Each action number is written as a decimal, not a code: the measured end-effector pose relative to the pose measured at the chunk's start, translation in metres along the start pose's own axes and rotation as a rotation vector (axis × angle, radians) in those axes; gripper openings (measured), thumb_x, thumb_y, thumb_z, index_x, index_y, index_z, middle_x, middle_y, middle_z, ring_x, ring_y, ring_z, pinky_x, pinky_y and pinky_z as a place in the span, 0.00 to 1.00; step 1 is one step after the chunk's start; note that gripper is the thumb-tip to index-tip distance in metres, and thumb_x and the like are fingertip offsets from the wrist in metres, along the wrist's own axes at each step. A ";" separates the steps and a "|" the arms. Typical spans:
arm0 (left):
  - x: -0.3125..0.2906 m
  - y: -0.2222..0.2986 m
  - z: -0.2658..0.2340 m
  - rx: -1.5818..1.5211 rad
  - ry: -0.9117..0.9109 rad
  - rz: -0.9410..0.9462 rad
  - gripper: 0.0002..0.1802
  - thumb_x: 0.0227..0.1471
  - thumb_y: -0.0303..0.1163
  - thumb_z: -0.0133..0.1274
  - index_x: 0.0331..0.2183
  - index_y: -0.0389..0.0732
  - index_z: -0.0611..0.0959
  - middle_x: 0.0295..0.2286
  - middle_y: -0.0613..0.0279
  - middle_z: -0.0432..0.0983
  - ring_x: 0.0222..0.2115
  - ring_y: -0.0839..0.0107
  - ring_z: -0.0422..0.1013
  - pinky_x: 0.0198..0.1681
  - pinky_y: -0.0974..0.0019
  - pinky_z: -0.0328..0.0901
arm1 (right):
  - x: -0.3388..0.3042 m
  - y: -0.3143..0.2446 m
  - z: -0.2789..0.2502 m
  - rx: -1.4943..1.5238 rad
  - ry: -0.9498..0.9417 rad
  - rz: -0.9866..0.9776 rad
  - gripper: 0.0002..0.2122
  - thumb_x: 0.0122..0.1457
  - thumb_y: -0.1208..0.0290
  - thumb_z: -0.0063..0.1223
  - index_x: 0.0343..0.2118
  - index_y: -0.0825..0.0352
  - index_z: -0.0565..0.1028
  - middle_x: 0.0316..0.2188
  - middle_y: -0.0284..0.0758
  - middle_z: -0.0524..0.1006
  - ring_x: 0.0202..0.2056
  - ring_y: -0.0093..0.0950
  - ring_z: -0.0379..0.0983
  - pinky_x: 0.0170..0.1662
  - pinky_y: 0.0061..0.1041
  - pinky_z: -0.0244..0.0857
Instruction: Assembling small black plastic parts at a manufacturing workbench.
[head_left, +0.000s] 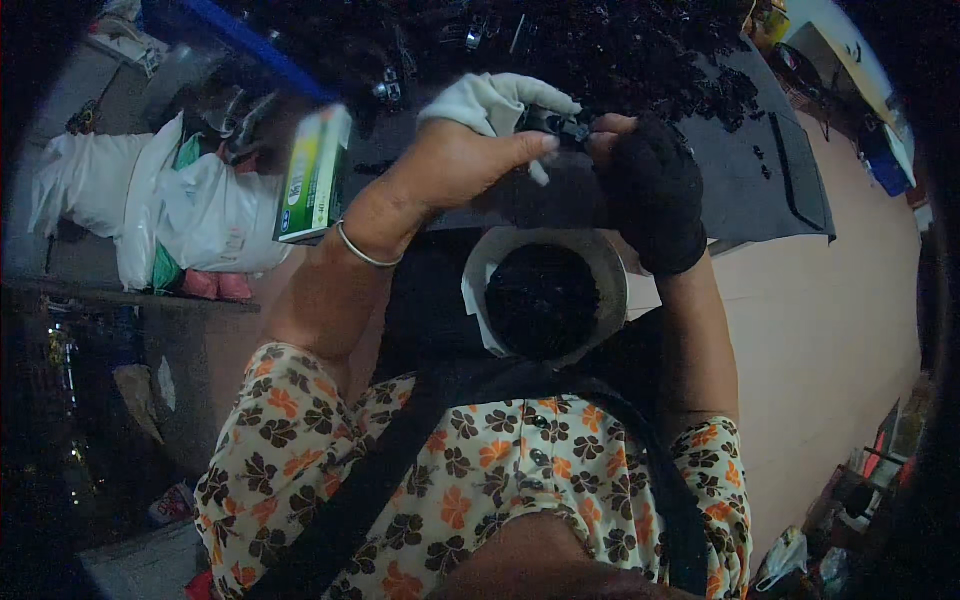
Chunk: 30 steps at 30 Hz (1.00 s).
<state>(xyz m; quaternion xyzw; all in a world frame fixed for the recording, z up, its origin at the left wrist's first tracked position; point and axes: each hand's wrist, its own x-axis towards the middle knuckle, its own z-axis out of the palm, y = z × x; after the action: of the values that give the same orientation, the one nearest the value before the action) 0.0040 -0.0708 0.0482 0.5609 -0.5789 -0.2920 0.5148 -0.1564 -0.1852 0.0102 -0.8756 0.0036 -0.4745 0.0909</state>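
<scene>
My left hand (480,135), in a white glove that leaves the thumb bare, pinches a small dark part (562,126) between thumb and fingers. From the other side my right hand (650,185), wearing a black glove with bare fingertips, grips the same part. Its exact kind is too dark to tell. Both hands are above the near edge of a dark work surface (520,205). Below them, close to my body, stands a whitish bucket (614,275) with a mass of black pieces (543,300) inside.
Loose black pieces (640,60) are heaped across the surface's far side. To the left stand a green and white box (315,175) and white plastic bags (215,215). A blue bar (255,45) slants behind the box. Shelved goods (885,150) are at the far right.
</scene>
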 end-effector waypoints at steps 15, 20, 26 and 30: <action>-0.023 -0.014 0.003 -0.396 0.114 -0.224 0.12 0.45 0.25 0.56 0.35 0.33 0.77 0.27 0.59 0.75 0.28 0.75 0.72 0.30 0.75 0.69 | -0.004 -0.011 0.012 -0.073 -0.055 -0.051 0.10 0.40 0.78 0.54 0.29 0.63 0.72 0.31 0.35 0.73 0.33 0.34 0.70 0.35 0.31 0.64; -0.025 -0.016 0.003 -0.400 0.150 -0.184 0.11 0.46 0.24 0.55 0.36 0.33 0.77 0.27 0.61 0.75 0.28 0.76 0.71 0.30 0.75 0.68 | -0.004 -0.013 0.011 -0.070 -0.081 -0.059 0.11 0.39 0.78 0.54 0.29 0.62 0.72 0.31 0.34 0.73 0.34 0.34 0.70 0.35 0.31 0.64; -0.025 -0.011 0.005 -0.375 0.073 -0.206 0.13 0.46 0.25 0.56 0.37 0.34 0.77 0.27 0.61 0.75 0.27 0.77 0.71 0.29 0.76 0.68 | -0.005 -0.018 0.007 -0.073 -0.062 -0.099 0.11 0.39 0.79 0.55 0.29 0.61 0.72 0.31 0.32 0.73 0.34 0.33 0.69 0.35 0.31 0.64; -0.026 -0.009 0.006 -0.435 0.088 -0.241 0.14 0.45 0.25 0.55 0.37 0.34 0.77 0.28 0.61 0.75 0.27 0.77 0.71 0.30 0.76 0.68 | -0.004 -0.017 0.007 -0.103 -0.042 -0.084 0.12 0.39 0.78 0.55 0.30 0.61 0.72 0.31 0.32 0.73 0.35 0.32 0.69 0.37 0.30 0.64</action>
<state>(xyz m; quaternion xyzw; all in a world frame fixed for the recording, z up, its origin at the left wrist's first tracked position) -0.0020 -0.0498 0.0310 0.5140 -0.4083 -0.4445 0.6095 -0.1541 -0.1666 0.0062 -0.8883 -0.0108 -0.4585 0.0258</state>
